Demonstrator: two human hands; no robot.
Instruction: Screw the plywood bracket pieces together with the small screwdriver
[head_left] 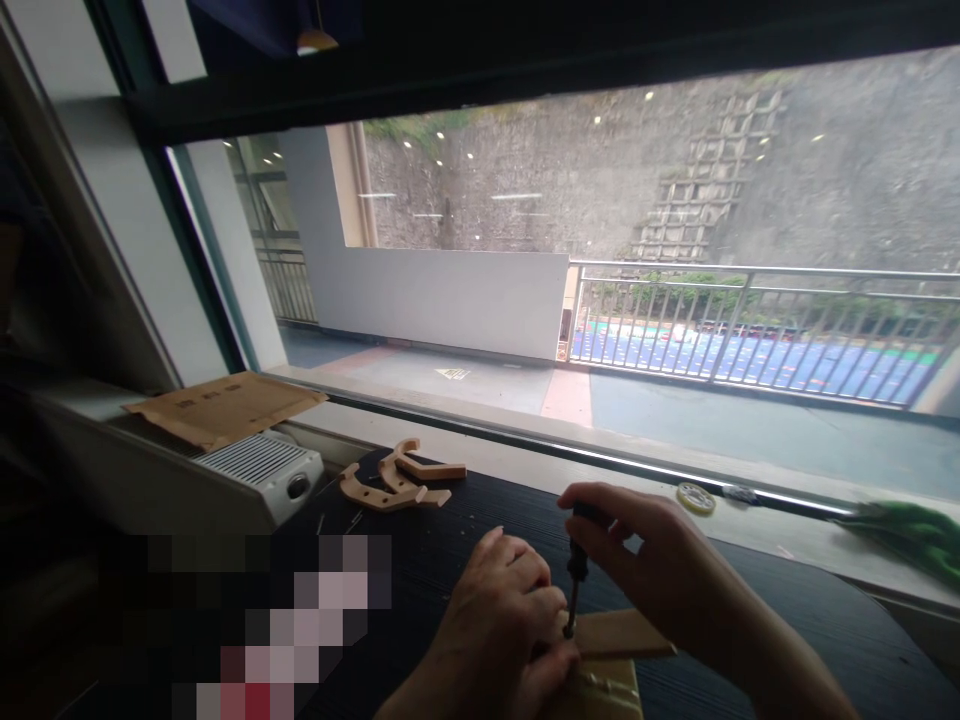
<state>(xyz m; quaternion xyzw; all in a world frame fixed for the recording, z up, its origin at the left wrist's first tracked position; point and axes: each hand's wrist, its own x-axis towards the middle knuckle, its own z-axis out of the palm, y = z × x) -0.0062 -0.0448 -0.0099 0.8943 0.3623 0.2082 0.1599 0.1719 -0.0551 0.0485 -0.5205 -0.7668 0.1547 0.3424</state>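
My right hand is closed around the dark handle of a screwdriver, which stands nearly upright. The screwdriver's tip meets a flat wooden piece near its left end. Fingers curled, my left hand presses on that same end beside the tip; its palm side is hidden. Under the wooden piece lies a yellowish block or packet, partly covered by my left hand. Whether a screw sits under the tip I cannot make out.
Several curved wooden hooks with holes lie at the back left of the dark table. Beyond stand a white vented appliance and a brown envelope. A tape roll and green cloth rest along the windowsill.
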